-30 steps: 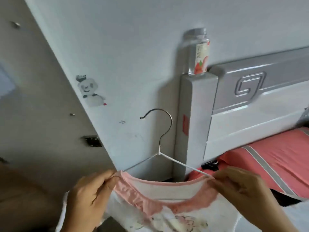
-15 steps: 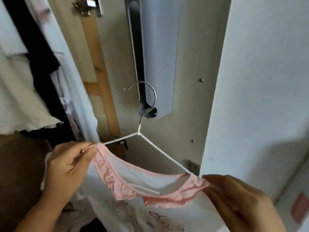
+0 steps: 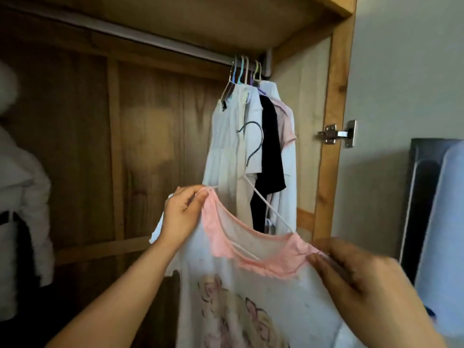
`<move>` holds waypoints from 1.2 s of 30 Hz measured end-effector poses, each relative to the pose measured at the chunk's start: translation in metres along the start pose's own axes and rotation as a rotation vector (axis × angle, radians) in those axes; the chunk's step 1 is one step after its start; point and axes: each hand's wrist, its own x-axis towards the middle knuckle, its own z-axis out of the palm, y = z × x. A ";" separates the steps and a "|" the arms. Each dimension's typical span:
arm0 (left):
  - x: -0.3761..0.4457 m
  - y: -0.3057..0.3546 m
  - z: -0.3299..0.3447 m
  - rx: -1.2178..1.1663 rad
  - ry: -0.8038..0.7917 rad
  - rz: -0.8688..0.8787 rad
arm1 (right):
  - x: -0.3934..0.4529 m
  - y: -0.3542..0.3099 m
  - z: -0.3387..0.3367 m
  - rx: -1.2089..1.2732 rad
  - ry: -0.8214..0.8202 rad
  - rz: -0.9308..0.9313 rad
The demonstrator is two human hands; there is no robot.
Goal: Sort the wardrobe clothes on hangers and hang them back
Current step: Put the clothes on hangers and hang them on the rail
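A white top with a pink frilled neckline [image 3: 256, 257] and a printed front hangs on a white wire hanger [image 3: 261, 197] whose dark metal hook points up. My left hand [image 3: 183, 214] pinches the garment's left shoulder and the hanger's end. My right hand [image 3: 351, 270] pinches the right shoulder. The garment is held in front of the open wooden wardrobe, below the rail [image 3: 140, 40]. Several clothes on coloured hangers [image 3: 253, 136] hang bunched at the rail's right end.
A white padded jacket [image 3: 22, 197] hangs at the far left inside the wardrobe. The wardrobe's right frame carries a metal hinge [image 3: 337, 133]. A grey wall and a dark-edged pale panel [image 3: 437, 222] stand at the right.
The view has swung from the bed and wall to the open wardrobe. Both hands have kept their hold and lifted the garment on its hanger toward the hanging clothes.
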 end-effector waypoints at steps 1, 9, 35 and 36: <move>0.008 -0.003 -0.008 0.015 0.010 -0.019 | 0.015 -0.003 0.004 0.078 -0.059 -0.032; 0.075 -0.047 -0.073 0.172 0.183 -0.087 | 0.135 -0.043 0.058 0.067 -0.009 -0.131; 0.247 -0.109 -0.200 0.419 0.423 -0.257 | 0.400 -0.325 0.128 0.134 0.249 -0.346; 0.248 -0.108 -0.203 0.435 0.417 -0.261 | 0.404 -0.330 0.132 0.137 0.254 -0.345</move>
